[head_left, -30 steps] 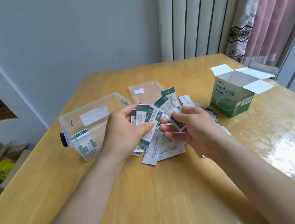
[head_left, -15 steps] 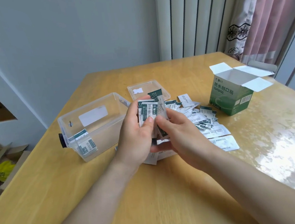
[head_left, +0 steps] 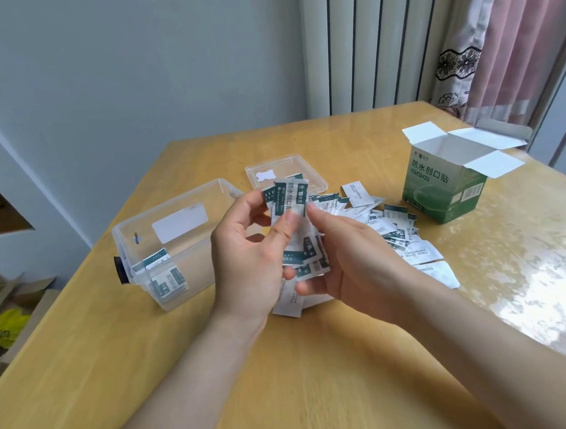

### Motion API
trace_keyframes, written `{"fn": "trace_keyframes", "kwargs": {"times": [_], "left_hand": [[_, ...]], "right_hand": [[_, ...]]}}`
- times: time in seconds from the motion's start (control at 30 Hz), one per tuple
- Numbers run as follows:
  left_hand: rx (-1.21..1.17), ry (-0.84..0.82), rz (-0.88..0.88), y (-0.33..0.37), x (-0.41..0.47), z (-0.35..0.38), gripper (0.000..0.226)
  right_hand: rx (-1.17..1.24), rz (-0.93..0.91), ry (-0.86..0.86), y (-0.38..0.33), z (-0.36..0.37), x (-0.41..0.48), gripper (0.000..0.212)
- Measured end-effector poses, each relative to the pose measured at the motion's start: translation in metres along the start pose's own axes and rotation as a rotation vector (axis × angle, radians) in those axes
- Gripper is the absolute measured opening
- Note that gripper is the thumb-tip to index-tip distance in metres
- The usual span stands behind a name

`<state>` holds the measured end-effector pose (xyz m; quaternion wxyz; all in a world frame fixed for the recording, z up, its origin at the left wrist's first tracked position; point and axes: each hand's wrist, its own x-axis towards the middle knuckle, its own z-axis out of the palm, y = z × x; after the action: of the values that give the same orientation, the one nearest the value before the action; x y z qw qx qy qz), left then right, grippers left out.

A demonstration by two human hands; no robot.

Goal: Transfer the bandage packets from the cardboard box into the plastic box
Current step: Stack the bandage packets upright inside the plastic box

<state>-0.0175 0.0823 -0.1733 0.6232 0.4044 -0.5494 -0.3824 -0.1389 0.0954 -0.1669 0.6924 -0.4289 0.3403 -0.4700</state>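
Both the left hand (head_left: 244,254) and right hand (head_left: 349,260) grip a bunch of bandage packets (head_left: 292,220), seemingly above the table (head_left: 287,366).

Left hand (head_left: 244,261) and right hand (head_left: 349,260) came up off pile (head_left: 395,236); messy packets (head_left: 289,207) now squeezed into one stack.

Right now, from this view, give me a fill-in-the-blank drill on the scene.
The left hand and right hand together hold a stack of ____.
The cardboard box stands with its flaps ____.
The lid of the plastic box lies on the ____.
Missing: packets; open; table.
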Motion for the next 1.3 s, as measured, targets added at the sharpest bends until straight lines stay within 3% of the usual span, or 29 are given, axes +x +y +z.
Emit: {"fn": "trace_keyframes", "kwargs": {"times": [0.2, 0.3, 0.37, 0.43, 0.63, 0.73, 0.87, 1.07, 1.3], "left_hand": [[0.238, -0.099, 0.098, -0.003, 0.003, -0.006, 0.061], [0.228, -0.218, 0.089, -0.004, 0.003, -0.009, 0.055], [0.348, -0.261, 0.142, -0.006, -0.001, -0.006, 0.053], [0.457, -0.256, 0.184, -0.007, -0.003, -0.003, 0.054], [0.487, -0.264, 0.224, -0.010, 0.000, -0.006, 0.053], [0.621, -0.276, 0.348, -0.010, -0.002, -0.005, 0.054], [0.727, -0.383, 0.403, -0.005, -0.004, -0.004, 0.069], [0.983, -0.522, 0.419, -0.003, -0.006, -0.008, 0.105], [1.021, -0.481, 0.421, -0.002, -0.001, -0.014, 0.092]], "right_hand": [[-0.107, 0.036, -0.020, -0.002, -0.005, -0.001, 0.024], [-0.033, 0.074, -0.098, -0.008, -0.008, -0.004, 0.024], [0.022, 0.093, -0.123, -0.007, -0.007, -0.004, 0.025], [0.032, 0.096, -0.101, -0.005, -0.006, -0.003, 0.020], [0.082, 0.093, -0.023, -0.003, -0.011, 0.002, 0.016], [0.073, 0.092, -0.032, -0.002, -0.010, 0.003, 0.016], [0.022, 0.087, -0.075, -0.004, -0.006, 0.001, 0.014], [-0.070, 0.056, 0.049, -0.003, -0.010, 0.001, 0.012], [-0.245, 0.022, -0.064, 0.002, -0.010, 0.002, 0.012]]}}
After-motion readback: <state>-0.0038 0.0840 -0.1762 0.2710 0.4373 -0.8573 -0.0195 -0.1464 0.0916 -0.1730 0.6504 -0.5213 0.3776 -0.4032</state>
